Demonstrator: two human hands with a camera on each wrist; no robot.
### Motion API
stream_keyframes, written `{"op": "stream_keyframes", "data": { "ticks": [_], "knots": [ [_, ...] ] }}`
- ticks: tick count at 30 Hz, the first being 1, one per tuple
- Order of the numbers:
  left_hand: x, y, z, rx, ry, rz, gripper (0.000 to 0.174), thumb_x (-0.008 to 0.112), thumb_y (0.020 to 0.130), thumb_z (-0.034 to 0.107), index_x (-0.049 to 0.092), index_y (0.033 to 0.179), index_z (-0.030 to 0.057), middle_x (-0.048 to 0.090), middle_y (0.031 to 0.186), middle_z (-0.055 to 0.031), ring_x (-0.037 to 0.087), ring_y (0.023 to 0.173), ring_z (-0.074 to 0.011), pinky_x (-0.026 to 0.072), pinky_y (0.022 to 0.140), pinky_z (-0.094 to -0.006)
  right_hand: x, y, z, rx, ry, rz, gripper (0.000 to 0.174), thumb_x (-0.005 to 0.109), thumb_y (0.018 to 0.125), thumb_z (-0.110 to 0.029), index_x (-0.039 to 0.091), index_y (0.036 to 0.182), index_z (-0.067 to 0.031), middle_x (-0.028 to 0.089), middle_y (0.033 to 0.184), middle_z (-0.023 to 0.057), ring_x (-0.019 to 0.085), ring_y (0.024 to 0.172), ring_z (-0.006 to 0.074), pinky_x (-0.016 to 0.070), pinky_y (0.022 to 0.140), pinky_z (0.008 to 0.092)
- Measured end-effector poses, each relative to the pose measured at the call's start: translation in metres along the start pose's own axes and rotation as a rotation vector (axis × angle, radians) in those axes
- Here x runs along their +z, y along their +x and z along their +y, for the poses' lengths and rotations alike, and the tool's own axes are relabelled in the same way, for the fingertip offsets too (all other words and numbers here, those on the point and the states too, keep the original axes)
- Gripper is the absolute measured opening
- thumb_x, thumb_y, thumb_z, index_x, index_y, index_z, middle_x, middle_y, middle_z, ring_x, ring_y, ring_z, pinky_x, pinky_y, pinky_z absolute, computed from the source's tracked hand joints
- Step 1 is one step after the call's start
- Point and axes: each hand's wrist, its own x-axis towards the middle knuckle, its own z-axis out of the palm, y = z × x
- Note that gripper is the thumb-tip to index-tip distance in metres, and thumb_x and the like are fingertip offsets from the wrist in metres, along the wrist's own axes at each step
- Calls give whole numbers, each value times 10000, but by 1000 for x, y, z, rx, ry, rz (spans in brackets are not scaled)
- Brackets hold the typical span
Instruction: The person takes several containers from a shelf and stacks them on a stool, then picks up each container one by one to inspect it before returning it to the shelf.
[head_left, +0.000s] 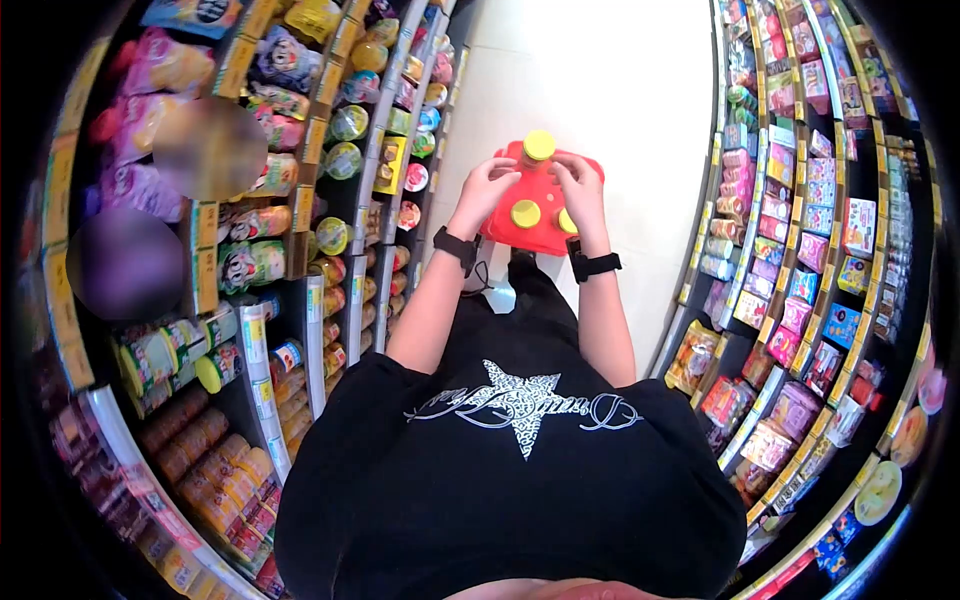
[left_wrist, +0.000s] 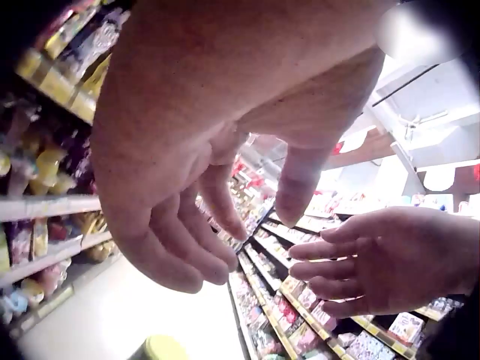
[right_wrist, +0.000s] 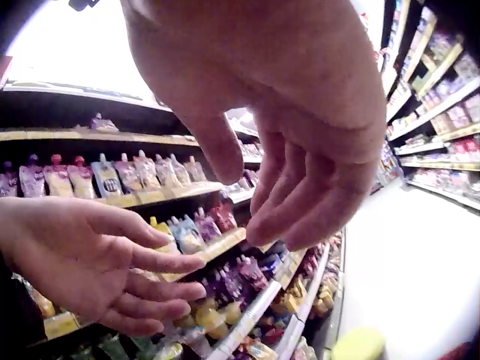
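Observation:
A red stool (head_left: pixel 545 232) stands in the aisle with yellow-lidded jars on it. One jar (head_left: pixel 538 147) is at its far edge, another (head_left: pixel 525 213) nearer the body, and a third (head_left: pixel 568 220) at the right. My left hand (head_left: pixel 487 190) hovers left of the far jar, fingers loosely bent, holding nothing. My right hand (head_left: pixel 582 192) hovers on the jar's other side, also empty. The wrist views show both hands, the left hand (left_wrist: pixel 225 150) and the right hand (right_wrist: pixel 292 142), apart from each other, with a yellow lid (left_wrist: pixel 166 347) low in the left wrist view.
Shelves of packaged snacks (head_left: pixel 255 265) line the left side, and more shelves (head_left: pixel 800 250) line the right. Pale floor (head_left: pixel 640 120) runs between them. Pouches with caps (right_wrist: pixel 109 176) stand on a shelf in the right wrist view.

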Motion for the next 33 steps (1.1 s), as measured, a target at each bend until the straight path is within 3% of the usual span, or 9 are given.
{"op": "stream_keyframes", "data": {
  "ticks": [3, 7, 10, 11, 15, 16, 18, 25, 33],
  "knots": [
    [9, 20, -59, -205, -15, 19, 388, 645, 780, 165, 581, 1115, -20, 634, 989, -133, 602, 928, -183, 466, 817, -281, -4, 5, 59, 164, -20, -7, 223, 539, 860, -99, 598, 1029, 34, 647, 847, 102, 617, 726, 139, 488, 659, 253],
    [16, 33, -144, -416, 45, 7, 516, 592, 793, 171, 481, 1260, -18, 592, 1033, -75, 515, 770, -95, 418, 640, -235, -1, 1, 120, 424, -44, -88, 309, 561, 837, -128, 563, 1093, 45, 639, 890, 109, 624, 770, 152, 492, 668, 261],
    [21, 30, -178, -549, 59, 2, 552, 569, 795, 147, 429, 1300, -26, 567, 1090, -98, 521, 813, -102, 416, 647, -235, 13, -6, 213, 397, -234, -122, 395, 558, 832, -128, 505, 1184, 44, 630, 912, 115, 623, 804, 154, 490, 676, 263],
    [22, 30, -191, -562, 77, -37, 574, 540, 794, 112, 385, 1327, -34, 529, 1174, -124, 529, 935, -142, 425, 733, -248, 17, -10, 222, 418, -216, -158, 493, 558, 825, -116, 418, 1272, 40, 619, 922, 122, 613, 803, 148, 484, 689, 262],
    [37, 24, -219, -553, -27, -38, 564, 487, 777, 30, 380, 1328, -28, 508, 1239, -139, 480, 1129, -210, 381, 917, -281, 26, -21, 255, 468, -205, -239, 537, 545, 808, -59, 369, 1308, 30, 617, 907, 122, 590, 777, 147, 475, 726, 266],
    [37, 25, -219, -544, -41, -69, 562, 485, 771, 21, 385, 1321, -30, 511, 1236, -137, 484, 1124, -208, 383, 915, -282, 27, -22, 261, 490, -194, -245, 547, 557, 798, -83, 381, 1306, 17, 617, 957, 158, 594, 853, 199, 469, 773, 296],
    [39, 26, -218, -515, -72, -132, 558, 482, 759, 4, 395, 1309, -32, 517, 1230, -134, 490, 1115, -203, 386, 913, -283, 26, -19, 259, 526, -172, -253, 566, 582, 778, -131, 403, 1301, -10, 616, 1057, 229, 602, 1004, 303, 457, 868, 354],
    [36, 26, -167, -390, 28, -57, 488, 502, 761, -24, 469, 1248, -26, 572, 1162, -118, 545, 1048, -181, 433, 882, -282, 20, -3, 190, 386, -378, -222, 403, 584, 790, -143, 481, 1152, 1, 639, 928, 213, 617, 913, 336, 474, 800, 388],
    [8, 24, -65, 33, 33, 171, 373, 466, 795, -35, 534, 1161, -36, 602, 1072, -171, 601, 1003, -234, 467, 884, -316, 23, 15, 57, 141, -184, -133, 343, 580, 840, -92, 477, 1157, -13, 645, 908, 151, 641, 839, 230, 499, 740, 333]
  ]
}}
